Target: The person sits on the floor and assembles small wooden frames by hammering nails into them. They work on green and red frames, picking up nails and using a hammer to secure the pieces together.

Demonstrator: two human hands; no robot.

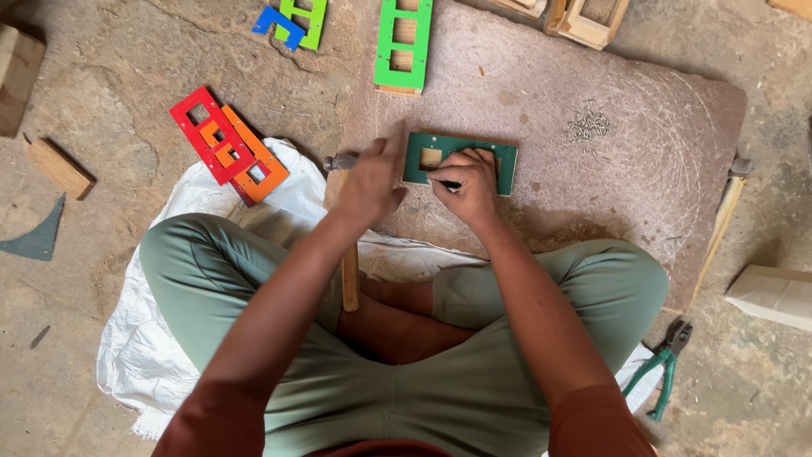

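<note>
I sit cross-legged on a white sack (135,338). A dark green cut-out panel (506,161) lies flat on a reddish stone slab (609,195) before me. My right hand (465,186) rests on the panel, fingers pinched together over a small dark thing that I cannot make out. My left hand (372,182) hovers at the panel's left edge, fingers loosely spread. A hammer (348,279) with a wooden handle lies under my left forearm, its metal head by the slab's left edge.
A pile of small nails (588,125) lies on the slab at right. Red and orange cut-out panels (227,148) lie left, light green (404,46) and blue ones at the top. Green-handled pliers (664,364) lie at right, wood blocks around.
</note>
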